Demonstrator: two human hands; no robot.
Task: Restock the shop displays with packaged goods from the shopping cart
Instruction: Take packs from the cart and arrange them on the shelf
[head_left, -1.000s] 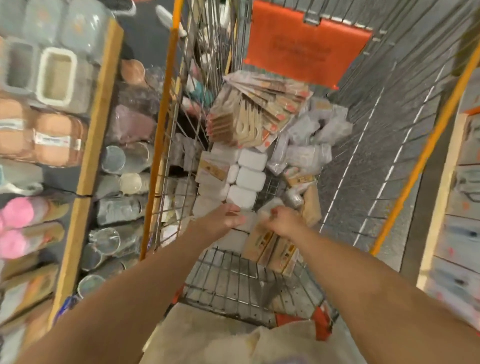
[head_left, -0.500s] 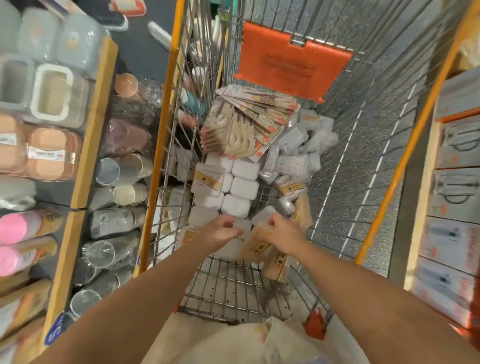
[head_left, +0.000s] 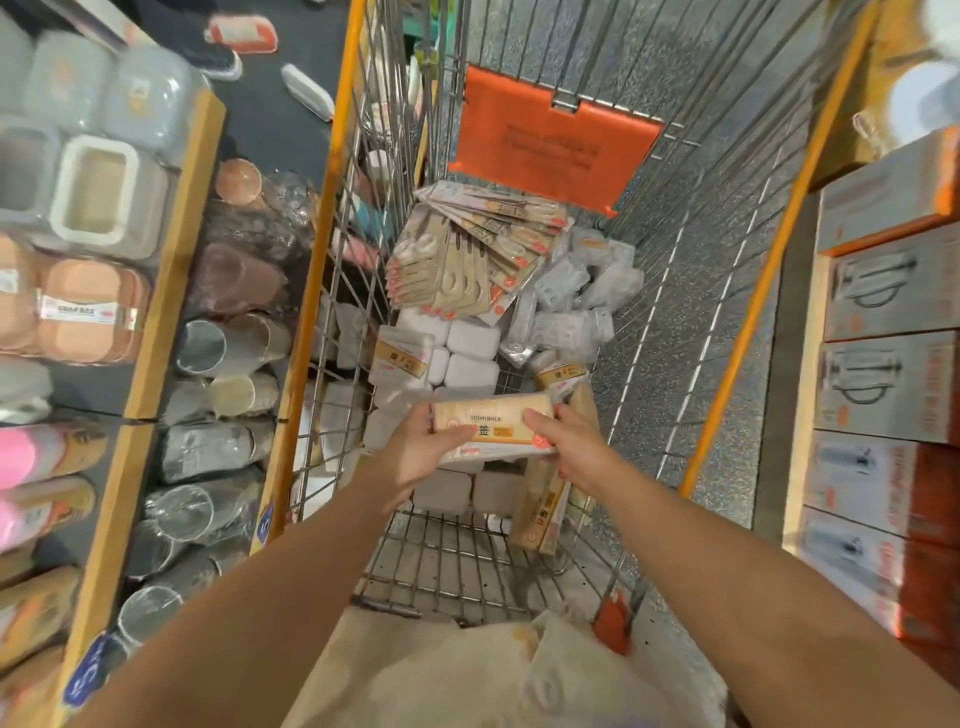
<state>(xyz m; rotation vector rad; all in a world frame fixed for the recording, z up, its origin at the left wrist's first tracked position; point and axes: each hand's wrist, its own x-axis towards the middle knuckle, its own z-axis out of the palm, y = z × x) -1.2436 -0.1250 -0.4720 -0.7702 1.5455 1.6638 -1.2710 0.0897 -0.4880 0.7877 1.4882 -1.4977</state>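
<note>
Toothpick pack held over the cart

Your left hand (head_left: 415, 453) and right hand (head_left: 570, 447) each gripped an end of the pack (head_left: 491, 426) above the cart (head_left: 457, 561).

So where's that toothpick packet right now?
The toothpick packet is in the middle of the head view, held above the shopping cart between the left hand and right hand, over white packs.

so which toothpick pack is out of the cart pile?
The toothpick pack gripped by both hands, label up; the others lie in the cart.
</note>
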